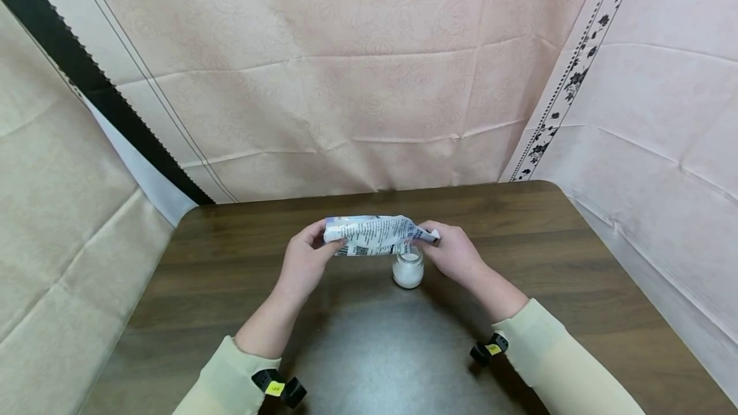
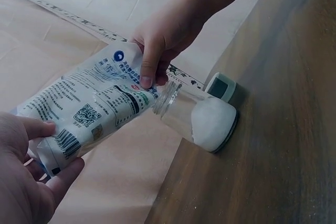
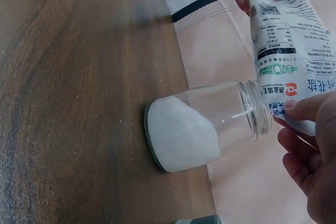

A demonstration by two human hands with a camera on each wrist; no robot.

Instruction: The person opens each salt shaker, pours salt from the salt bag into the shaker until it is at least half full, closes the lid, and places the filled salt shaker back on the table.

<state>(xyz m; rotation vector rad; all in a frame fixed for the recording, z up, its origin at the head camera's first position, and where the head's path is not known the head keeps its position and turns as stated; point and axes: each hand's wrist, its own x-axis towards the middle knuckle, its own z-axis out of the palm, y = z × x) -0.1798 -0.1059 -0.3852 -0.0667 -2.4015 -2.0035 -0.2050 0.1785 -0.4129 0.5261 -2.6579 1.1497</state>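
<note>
A white printed salt bag (image 1: 371,235) lies tipped on its side above a glass jar (image 1: 407,274). My left hand (image 1: 307,256) grips the bag's far left end, thumb on the printed face and fingers beneath. With thumb and fingers, my right hand (image 1: 453,252) pinches the other end, right at the jar's mouth. In the right wrist view the bag's end overlaps the threaded rim (image 3: 257,109). White salt (image 3: 181,135) is heaped in the lower part of the jar, which stands upright on the table. The bag's opening is hidden by the right fingers.
A small green-and-white lid (image 2: 221,87) sits on the wooden table (image 1: 242,287) close behind the jar. Fine white grains are scattered over the wood in the right wrist view. Pale cloth (image 1: 346,101) hangs behind the table and on both sides.
</note>
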